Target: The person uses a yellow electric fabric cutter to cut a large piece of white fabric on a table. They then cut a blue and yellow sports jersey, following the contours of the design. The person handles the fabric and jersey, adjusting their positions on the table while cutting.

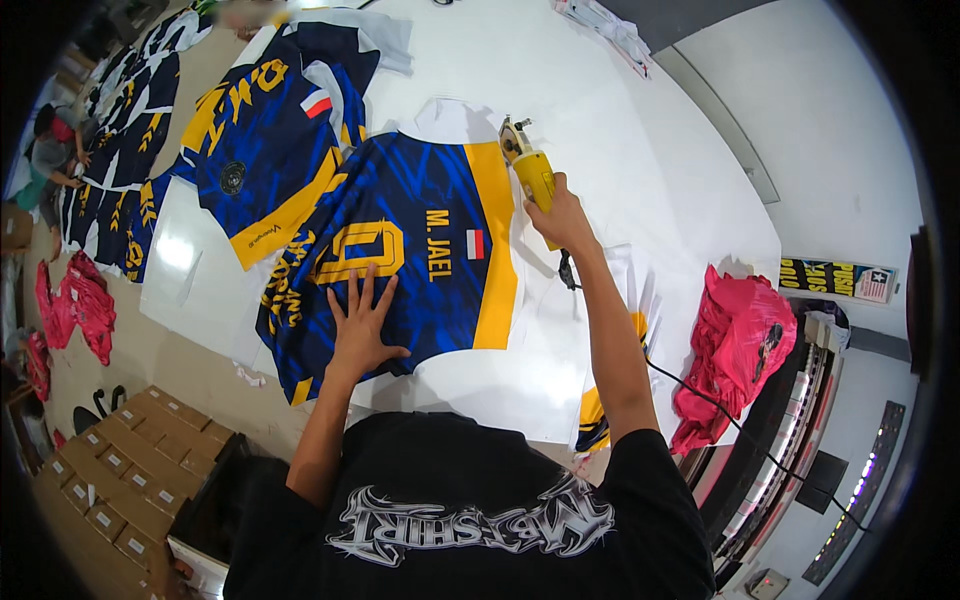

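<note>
A dark blue and yellow printed jersey panel (455, 330) lies on the white table (640, 140) before me, with white fabric along its edges. My left hand (362, 330) presses flat on it, fingers spread over the yellow numeral. In my right hand (562, 220) is a yellow electric fabric cutter (534, 180), gripped around its body. Its metal blade head rests by the panel's far right corner, beside the yellow border. Whether the blade touches cloth cannot be made out.
More blue and yellow jersey pieces (265, 160) overlap at the left. A black cord (715, 403) runs rightward from the cutter. Cut strips (593, 408) and a bright pink bundle (735, 340) lie at right. Cardboard boxes (130, 470) stand lower left; a person (55, 150) works far left.
</note>
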Demonstrator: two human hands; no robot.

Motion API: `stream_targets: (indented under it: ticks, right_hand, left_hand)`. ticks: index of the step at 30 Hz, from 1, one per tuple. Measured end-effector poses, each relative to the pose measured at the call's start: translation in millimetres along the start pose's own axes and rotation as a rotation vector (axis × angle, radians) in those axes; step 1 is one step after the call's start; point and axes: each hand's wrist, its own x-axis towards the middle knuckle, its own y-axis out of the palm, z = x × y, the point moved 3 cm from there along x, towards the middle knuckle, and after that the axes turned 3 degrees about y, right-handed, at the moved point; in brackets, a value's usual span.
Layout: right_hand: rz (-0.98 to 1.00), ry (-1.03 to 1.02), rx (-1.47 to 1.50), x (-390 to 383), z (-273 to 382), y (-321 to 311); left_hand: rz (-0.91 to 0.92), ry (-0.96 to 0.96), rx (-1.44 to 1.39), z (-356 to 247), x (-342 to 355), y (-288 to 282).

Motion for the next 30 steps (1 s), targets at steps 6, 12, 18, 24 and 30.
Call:
stream_targets:
  ticks: [6, 12, 18, 24, 30]
  right_hand:
    - [0.009, -0.024, -0.027, 63, 27, -9]
    - [0.041, 0.066, -0.038, 46, 11, -42]
    - [0.068, 0.242, 0.112, -101, -91, -83]
    - [-0.159, 0.254, 0.356, -270, -238, -96]
    - [-0.252, 0.565, 0.621, -372, -248, -122]
  left_hand:
    - [0.012, 0.0, 0.019, 1, -3, 1]
    - [0.01, -0.02, 0.099, -14, 9, -10]
    - [-0.504, -0.101, 0.077, -24, 124, -15]
    - [-0.314, -0.104, 0.178, -86, 204, 15]
    - [0.351, 0.995, 0.425, -225, 125, 107]
